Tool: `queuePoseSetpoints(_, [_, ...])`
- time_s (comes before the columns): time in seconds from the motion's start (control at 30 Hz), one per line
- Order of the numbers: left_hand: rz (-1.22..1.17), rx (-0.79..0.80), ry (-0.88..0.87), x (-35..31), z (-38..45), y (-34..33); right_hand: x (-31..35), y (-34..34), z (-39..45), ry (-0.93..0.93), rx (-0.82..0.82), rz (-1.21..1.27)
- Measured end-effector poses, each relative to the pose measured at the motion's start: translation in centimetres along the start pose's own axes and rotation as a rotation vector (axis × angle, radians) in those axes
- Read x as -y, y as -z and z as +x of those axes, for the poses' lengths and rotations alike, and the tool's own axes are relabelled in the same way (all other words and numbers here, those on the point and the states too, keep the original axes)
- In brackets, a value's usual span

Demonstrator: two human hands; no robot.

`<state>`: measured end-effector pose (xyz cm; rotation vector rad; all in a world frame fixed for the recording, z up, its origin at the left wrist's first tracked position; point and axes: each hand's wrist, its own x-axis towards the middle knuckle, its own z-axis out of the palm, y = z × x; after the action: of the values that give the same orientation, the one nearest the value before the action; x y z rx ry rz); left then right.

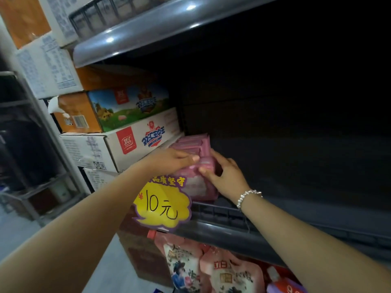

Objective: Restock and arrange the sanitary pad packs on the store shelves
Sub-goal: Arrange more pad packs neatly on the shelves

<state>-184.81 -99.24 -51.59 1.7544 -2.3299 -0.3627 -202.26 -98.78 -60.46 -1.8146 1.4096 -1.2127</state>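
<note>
A row of pink sanitary pad packs stands at the left end of a dark shelf, one behind another. My left hand lies over the top of the front packs, fingers stretched along them. My right hand, with a bead bracelet on the wrist, grips the front pack from its right side, thumb on its face. The rest of the shelf to the right is dark and bare.
Stacked cardboard cartons stand just left of the packs. A yellow price sign reading 10 hangs on the shelf's front rail. Pink pouches fill the shelf below. Another shelf overhangs above.
</note>
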Motion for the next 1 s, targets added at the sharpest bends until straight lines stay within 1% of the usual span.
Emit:
queuePoseSetpoints(0.07, [0.084, 0.090, -0.014, 0.6, 0.2, 0.0, -0.2, 0.3, 0.1, -0.091, -0.021, 0.059])
queuePoseSetpoints(0.1, [0.124, 0.110, -0.021, 0.9, 0.2, 0.2, -0.3, 0.3, 0.2, -0.113, -0.013, 0.079])
queuePoseSetpoints(0.17, [0.164, 0.103, -0.034, 1.1, 0.5, 0.5, -0.3, 0.1, 0.2, -0.099, 0.071, 0.050])
queuePoseSetpoints(0.23, [0.192, 0.090, 0.003, 1.0, 0.9, 1.1, -0.4, -0.3, 0.2, -0.080, 0.163, 0.012])
queuePoseSetpoints(0.3, [0.276, 0.060, 0.029, 1.2, 1.5, 1.6, -0.5, -0.5, 0.1, -0.056, 0.246, -0.023])
queuePoseSetpoints(0.37, [0.306, 0.047, 0.039, 1.7, 2.1, 1.8, -0.4, -0.4, 0.0, -0.037, 0.285, -0.057])
queuePoseSetpoints(0.43, [0.280, 0.046, 0.053, 2.2, 2.6, 1.9, -0.5, -0.4, 0.0, -0.030, 0.296, -0.067])
queuePoseSetpoints(0.63, [0.253, 0.030, 0.022, 3.0, 2.8, 2.3, -0.6, -0.4, 0.1, -0.026, 0.282, -0.065])
queuePoseSetpoints(0.73, [0.279, 0.074, 0.049, 2.6, 2.8, 2.4, -0.7, -0.4, 0.1, -0.041, 0.269, -0.060])
queuePoseSetpoints(0.77, [0.247, 0.116, 0.083, 2.4, 2.7, 2.5, -0.6, -0.4, 0.1, -0.041, 0.271, -0.064])
queuePoseSetpoints(0.83, [0.015, 0.220, 0.182, 1.9, 2.6, 2.7, -0.6, -0.4, 0.2, -0.039, 0.274, -0.071])
queuePoseSetpoints(0.87, [-0.108, 0.235, 0.222, 1.5, 2.4, 2.7, -0.6, -0.5, 0.2, -0.043, 0.271, -0.063])
queuePoseSetpoints(0.9, [-0.183, 0.228, 0.245, 1.1, 2.4, 2.4, -0.6, -0.5, 0.2, -0.050, 0.267, -0.049])
queuePoseSetpoints(0.93, [-0.194, 0.210, 0.255, 0.6, 2.4, 1.9, -0.6, -0.5, 0.3, -0.059, 0.263, -0.035])
queuePoseSetpoints(0.97, [-0.125, 0.205, 0.244, 0.2, 2.6, 1.4, -0.6, -0.5, 0.3, -0.067, 0.261, -0.032])
queuePoseSetpoints(1.0, [-0.004, 0.213, 0.217, -0.2, 2.8, 0.6, -0.6, -0.5, 0.2, -0.072, 0.259, -0.040])
